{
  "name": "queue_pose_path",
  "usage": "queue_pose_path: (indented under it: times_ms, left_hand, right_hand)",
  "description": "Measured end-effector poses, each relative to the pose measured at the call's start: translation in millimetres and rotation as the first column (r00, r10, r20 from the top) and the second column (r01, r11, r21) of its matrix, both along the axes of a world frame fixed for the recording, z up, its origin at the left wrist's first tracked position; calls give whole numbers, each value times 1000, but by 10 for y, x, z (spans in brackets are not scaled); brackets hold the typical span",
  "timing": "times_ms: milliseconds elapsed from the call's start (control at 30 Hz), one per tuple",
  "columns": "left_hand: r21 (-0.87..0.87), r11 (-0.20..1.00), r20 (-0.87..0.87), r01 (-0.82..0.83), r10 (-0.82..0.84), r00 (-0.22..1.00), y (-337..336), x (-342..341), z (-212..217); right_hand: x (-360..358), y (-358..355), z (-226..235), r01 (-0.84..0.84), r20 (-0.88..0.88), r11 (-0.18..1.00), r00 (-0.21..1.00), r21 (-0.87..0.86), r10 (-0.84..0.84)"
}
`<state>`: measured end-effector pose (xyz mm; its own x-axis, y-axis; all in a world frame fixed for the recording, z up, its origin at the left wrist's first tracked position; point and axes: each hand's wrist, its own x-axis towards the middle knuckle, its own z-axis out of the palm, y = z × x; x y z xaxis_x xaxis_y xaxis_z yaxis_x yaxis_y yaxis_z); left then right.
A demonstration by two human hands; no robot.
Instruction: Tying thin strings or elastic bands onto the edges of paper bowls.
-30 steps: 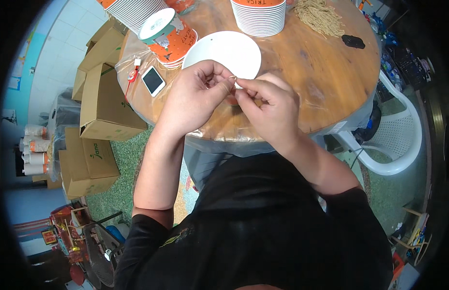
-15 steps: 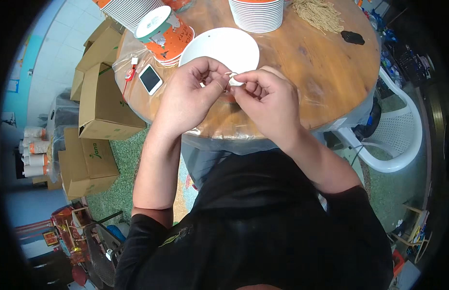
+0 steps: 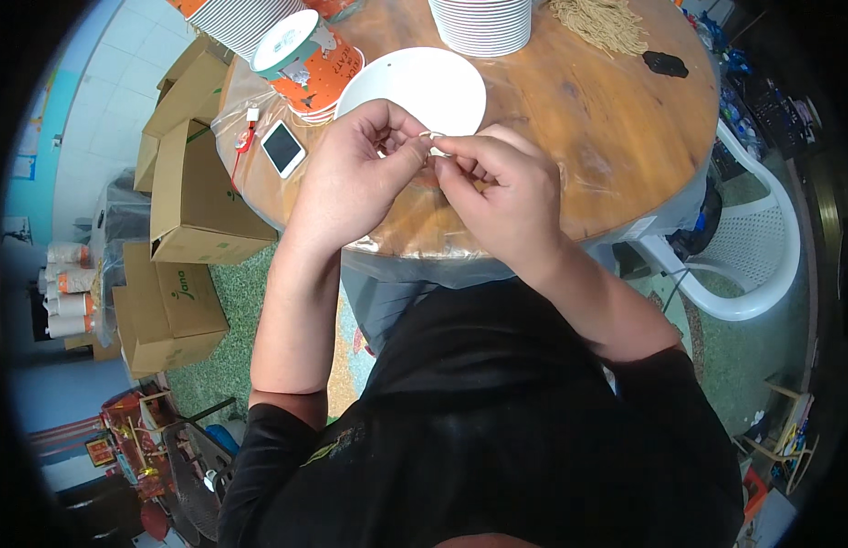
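String (image 3: pixel 434 137), small and white, sat pinched between both hands, just above the plate (image 3: pixel 451 87). Left hand (image 3: pixel 355 178) and right hand (image 3: pixel 502 187) had fingertips squeezed tight on it, touching each other. Bare table (image 3: pixel 607 119) lay open to the right.

Bright, even light, sharp centre; fisheye bends the dark rim.

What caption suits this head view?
Both hands, left hand and right hand, pinch a small pale piece over a white plate.
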<state>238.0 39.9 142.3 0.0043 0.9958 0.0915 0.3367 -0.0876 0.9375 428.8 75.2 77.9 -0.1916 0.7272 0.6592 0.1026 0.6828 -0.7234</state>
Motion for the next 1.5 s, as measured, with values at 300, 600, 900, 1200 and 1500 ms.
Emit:
queue_pose_path:
  times_ms: [300,600,900,1200,1500]
  left_hand:
    - [-40,999,44,-24,25,999,20,10,23]
    - [-41,999,13,-31,32,999,19,64,43]
    - [-33,999,-92,-22,19,996,24,7,8]
    - [-27,1000,-208,6,-11,978,3,-19,26]
    - [-26,1000,-33,-7,6,999,35,2,-5]
  right_hand:
    - [-56,33,-56,7,-33,1000,999,-5,-8]
    - [-52,27,-68,-24,-49,986,999,-164,16]
    - [-71,121,-93,-54,-58,985,997,-165,45]
    - [-47,154,-97,13,-1,995,1000,-101,-13]
    - [-34,43,-149,61,-74,996,996,72,-56]
